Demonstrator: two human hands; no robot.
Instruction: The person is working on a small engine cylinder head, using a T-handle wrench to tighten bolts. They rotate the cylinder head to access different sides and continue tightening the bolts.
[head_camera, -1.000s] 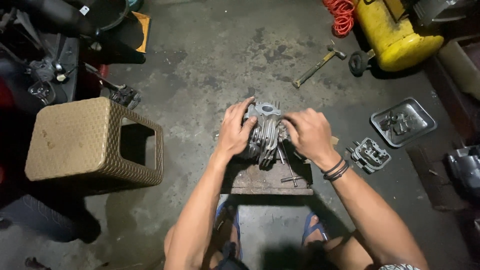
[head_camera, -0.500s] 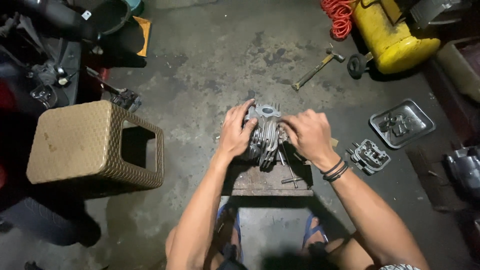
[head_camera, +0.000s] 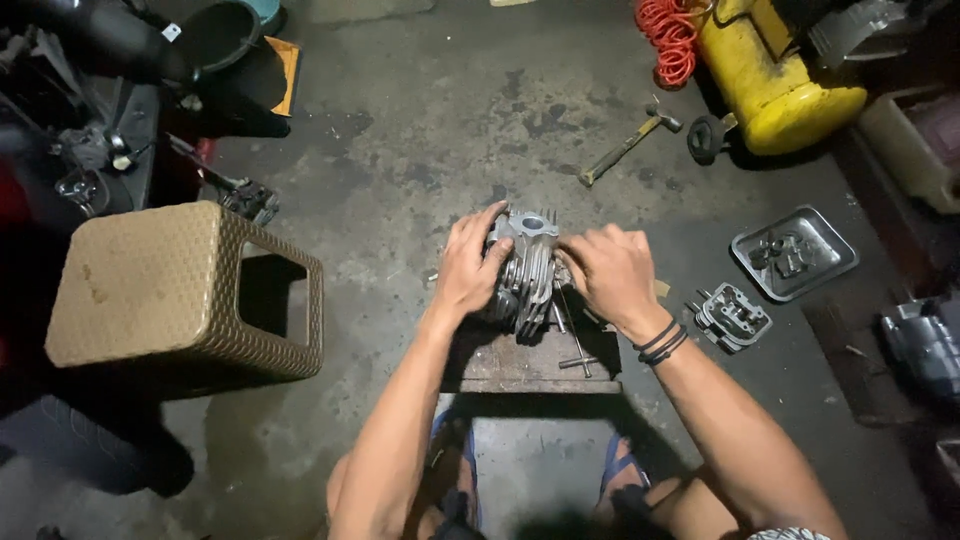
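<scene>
A finned grey metal engine part (head_camera: 530, 265) stands on a low wooden block (head_camera: 520, 365) on the concrete floor. My left hand (head_camera: 468, 268) grips its left side with the fingers curled over the top. On the right side rests my right hand (head_camera: 612, 275), black bands on its wrist, fingers closed against the fins. A thin metal T-shaped tool (head_camera: 572, 340) lies on the block below the part.
A woven tan stool (head_camera: 185, 290) stands to the left. A hammer (head_camera: 628, 145), a yellow air tank (head_camera: 775, 70) and an orange hose (head_camera: 665, 30) lie at the back right. A metal tray (head_camera: 795, 250) with small parts and a valve cover piece (head_camera: 735, 315) sit to the right.
Both hands stay on the engine part in nearly the same grip; the view has shifted slightly.
</scene>
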